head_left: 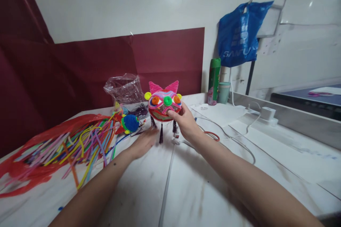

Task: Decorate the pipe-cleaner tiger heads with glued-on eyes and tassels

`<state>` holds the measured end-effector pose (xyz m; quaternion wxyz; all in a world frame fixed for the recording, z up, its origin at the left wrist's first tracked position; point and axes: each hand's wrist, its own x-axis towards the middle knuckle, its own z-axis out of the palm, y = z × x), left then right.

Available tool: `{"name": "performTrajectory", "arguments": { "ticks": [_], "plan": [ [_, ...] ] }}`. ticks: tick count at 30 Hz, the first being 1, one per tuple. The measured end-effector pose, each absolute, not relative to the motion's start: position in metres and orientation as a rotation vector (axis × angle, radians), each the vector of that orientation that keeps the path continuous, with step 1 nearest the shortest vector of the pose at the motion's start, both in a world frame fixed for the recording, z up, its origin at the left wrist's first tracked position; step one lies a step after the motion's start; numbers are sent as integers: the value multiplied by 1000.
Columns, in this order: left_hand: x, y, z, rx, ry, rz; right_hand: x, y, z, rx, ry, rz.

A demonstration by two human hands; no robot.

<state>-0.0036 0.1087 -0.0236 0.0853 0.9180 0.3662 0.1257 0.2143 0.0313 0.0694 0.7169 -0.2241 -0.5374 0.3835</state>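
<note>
A round pipe-cleaner animal face [164,108] with pink ears, orange eyes, a green nose and dark tassels is held upright above the white table. My right hand [185,121] grips its lower right edge, thumb in front. Low beside the left tassels is my left hand [145,143], blurred; its fingers are too smeared to read. To the left of the face lies a blue, red and yellow fuzzy figure [129,123].
Many coloured pipe cleaners [82,145] lie on red plastic [34,181] at left. Behind stands a clear plastic bag [124,89]. Cables [239,141], a green bottle [214,81], a cup [223,93] and a hanging blue bag [239,35] are at right.
</note>
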Motion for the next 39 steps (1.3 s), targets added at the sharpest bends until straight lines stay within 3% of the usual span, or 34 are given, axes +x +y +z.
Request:
{"name": "performTrajectory", "arguments": {
  "ticks": [3, 7, 10, 14, 21, 29, 39],
  "plan": [
    [4, 97, -28, 2521, 949, 429, 214, 32, 68, -479, -1183, 855],
    [0, 94, -22, 2127, 1081, 916, 211, 29, 68, -484, -1181, 889],
    [-12, 89, -4, 1992, 1126, 1093, 208, 28, 66, -475, -1177, 952],
    [-24, 59, 21, 1613, 841, 1330, 203, 27, 61, -471, -1201, 1034],
    [-19, 12, 18, 1515, 513, 1205, 176, 12, 38, -551, -1350, 1132],
    [-20, 8, 3, 1352, 426, 1291, 166, 8, 22, -489, -1594, 1135],
    [-31, 22, -8, 1185, 455, 1378, 173, 22, 16, -835, -1303, 1003]
  ]
}}
